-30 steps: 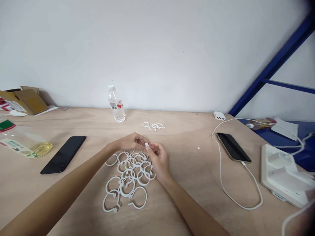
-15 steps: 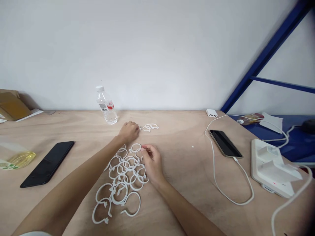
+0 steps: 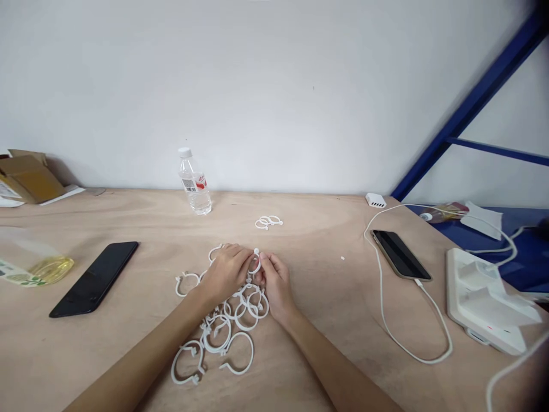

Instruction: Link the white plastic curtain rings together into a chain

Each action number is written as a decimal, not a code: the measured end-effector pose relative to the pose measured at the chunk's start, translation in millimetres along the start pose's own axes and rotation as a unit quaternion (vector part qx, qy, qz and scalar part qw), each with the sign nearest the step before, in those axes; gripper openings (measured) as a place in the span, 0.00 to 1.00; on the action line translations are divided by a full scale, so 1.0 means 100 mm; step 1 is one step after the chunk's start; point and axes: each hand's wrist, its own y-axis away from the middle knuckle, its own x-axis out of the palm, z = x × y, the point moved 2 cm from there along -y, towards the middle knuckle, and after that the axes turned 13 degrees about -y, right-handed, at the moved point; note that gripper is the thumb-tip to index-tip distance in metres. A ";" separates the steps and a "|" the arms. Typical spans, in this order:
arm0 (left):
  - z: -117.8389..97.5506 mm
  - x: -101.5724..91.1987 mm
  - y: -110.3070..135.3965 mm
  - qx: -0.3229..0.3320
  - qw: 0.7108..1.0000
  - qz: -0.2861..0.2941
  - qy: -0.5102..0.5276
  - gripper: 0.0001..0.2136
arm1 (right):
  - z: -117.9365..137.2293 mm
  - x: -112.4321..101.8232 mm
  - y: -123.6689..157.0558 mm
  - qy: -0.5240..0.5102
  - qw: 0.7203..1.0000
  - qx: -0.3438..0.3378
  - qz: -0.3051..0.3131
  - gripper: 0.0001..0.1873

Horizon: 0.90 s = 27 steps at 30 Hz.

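Observation:
Between my two hands a small white plastic ring [image 3: 256, 269] stands up from the pile, pinched by the fingers of both. My left hand [image 3: 227, 270] is closed at the ring's left side, its fingertips partly hidden. On the other side my right hand [image 3: 277, 284] grips the ring with thumb and fingers. Beneath and in front of them lies a loose pile of white open rings with little clasps [image 3: 217, 333], partly covered by my left hand and forearm. Farther back, a small group of white rings [image 3: 269, 222] lies apart on the wooden table [image 3: 313, 355].
A water bottle [image 3: 196, 183] stands near the wall. To the left are a black phone [image 3: 95, 278], a clear bag [image 3: 38, 263] and a cardboard box [image 3: 34, 174]. On the right lie a charging phone [image 3: 401, 254], its white cable and a power strip [image 3: 482, 297].
My left hand has come back from the far ring group to my right hand, and both now meet at one ring. The view has shifted slightly left.

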 end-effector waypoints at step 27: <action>0.43 -0.18 -0.65 -0.043 0.928 0.338 0.152 0.25 | 0.11 0.07 0.08 0.132 0.980 -0.064 0.132 0.15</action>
